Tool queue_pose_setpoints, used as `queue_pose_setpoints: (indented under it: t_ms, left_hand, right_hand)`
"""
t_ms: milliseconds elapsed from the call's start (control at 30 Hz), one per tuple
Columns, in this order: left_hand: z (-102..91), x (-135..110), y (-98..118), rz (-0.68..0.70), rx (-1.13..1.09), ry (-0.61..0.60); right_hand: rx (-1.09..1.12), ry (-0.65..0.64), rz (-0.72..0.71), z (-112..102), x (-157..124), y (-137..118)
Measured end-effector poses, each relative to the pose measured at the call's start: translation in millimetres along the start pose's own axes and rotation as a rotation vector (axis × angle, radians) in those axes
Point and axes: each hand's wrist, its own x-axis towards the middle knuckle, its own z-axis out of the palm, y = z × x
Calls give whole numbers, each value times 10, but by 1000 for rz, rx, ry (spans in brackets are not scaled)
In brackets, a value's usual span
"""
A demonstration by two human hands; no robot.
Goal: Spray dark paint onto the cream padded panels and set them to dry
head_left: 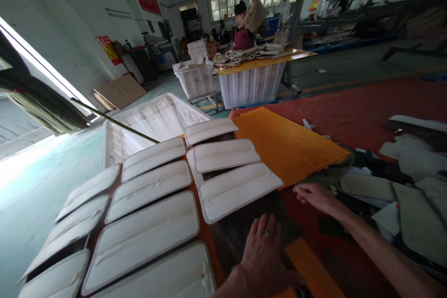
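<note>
My left hand (260,253) lies palm down over a dark sheet (253,212), its fingers stretched out and a ring on one of them. Farther right, my right hand (312,195) hovers by the table's edge with its fingers curled closed; whatever they hold, if anything, is too small to make out. Off-white padded panels (240,188) with rounded corners and raised borders are laid in rows on the orange-topped table (282,142). The nearest panel sits just beyond my left hand, and dark material shows beneath several of them.
Beyond the table stands a large white bin (146,116) with a green pole (115,123) leaning across it. Loose panels and scraps (415,205) lie at right on red flooring (380,107). A co-worker (243,32) lifts a beige piece (256,15) behind another table (268,61).
</note>
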Motion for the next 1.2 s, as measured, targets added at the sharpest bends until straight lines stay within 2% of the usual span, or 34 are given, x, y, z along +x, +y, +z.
queue_pose_setpoints:
  t_ms: [67, 133, 267, 333, 433, 667, 867, 1033, 1200]
  left_hand:
    - [114, 126, 49, 49, -27, -56]
    - [232, 252, 38, 60, -28, -111]
    - [404, 412, -97, -86, -72, -169]
    - [430, 443, -157, -145, -90, -154]
    - [404, 477, -191, -157, -85, -140]
    - [333, 575, -265, -110, -79, -98]
    - [238, 565, -363, -67, -69, -87]
    - [106, 525, -440, 23, -105, -55]
    - [144, 518, -580, 132, -127, -61]
  right_hand:
    - [43, 102, 36, -51, 257, -87]
    - [117, 138, 46, 9, 554, -203]
    - [252, 115, 111, 299, 1076, -372]
    - [310, 102, 175, 412, 1259, -405]
    - [383, 72, 237, 481, 1444, -440]
    - [452, 44, 289, 419, 1622, -538]
    - [457, -24, 257, 354, 1657, -601]
    - [437, -54, 237, 317, 1686, -676]
    - [421, -29, 208, 301, 1795, -824]
